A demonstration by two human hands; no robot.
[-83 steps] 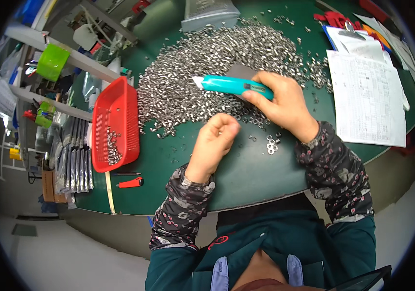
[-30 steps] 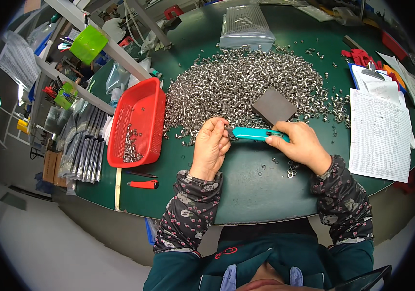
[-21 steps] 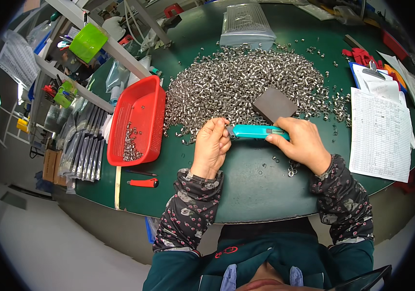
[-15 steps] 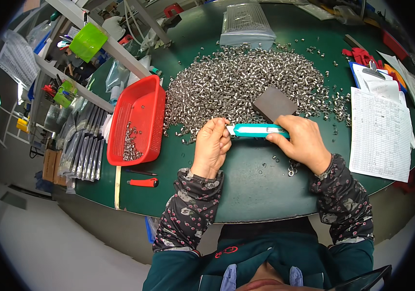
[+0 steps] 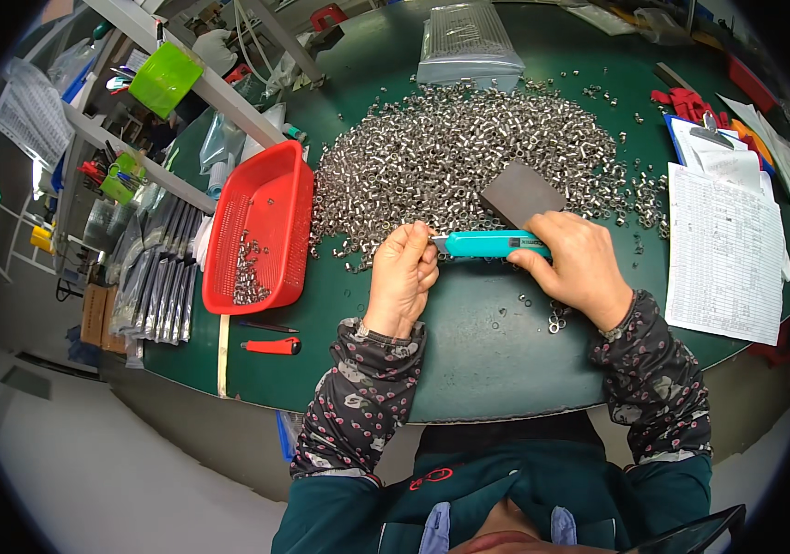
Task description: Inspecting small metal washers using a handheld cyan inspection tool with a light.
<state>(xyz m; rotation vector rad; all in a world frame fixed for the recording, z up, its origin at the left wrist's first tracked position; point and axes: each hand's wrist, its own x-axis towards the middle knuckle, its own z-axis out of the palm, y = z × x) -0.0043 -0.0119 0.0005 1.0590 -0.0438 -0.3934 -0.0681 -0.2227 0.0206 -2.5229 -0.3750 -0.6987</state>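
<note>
All across the green tabletop (image 5: 487,369) it's metal bits everywhere, mostly heaped into one huge silvery pile (image 5: 469,148), so I'm using that as the landmark. Just left of the pile is a red plastic basket (image 5: 297,222). Over to its right there's a printed paper sheet (image 5: 727,249), with a clipboard (image 5: 713,138) partly under it, and behind it a flat clear plastic bag (image 5: 469,51).

Both hands are in front of the pile. The right hand (image 5: 584,268) is wrapped around the back end of a teal cutter, thumb on the near side. The left hand (image 5: 404,277) has its fingers curled in, thumb and forefinger pinched together right at the blade end; can't tell if there's a tiny piece in that pinch.

Next size down, a dark grey block (image 5: 524,192) sits on the pile's near right part, just beyond the right hand. The teal cutter (image 5: 487,244) lies roughly level between the hands, right along the pile's near edge. Left and nearer than the pile, there's a red cutter (image 5: 273,346) with a thin dark pen (image 5: 270,327) just beyond it.

Tiniest stuff: small metal pieces (image 5: 249,272) inside the basket, and a few loose rings (image 5: 556,323) in front of the pile, near the right hand.
</note>
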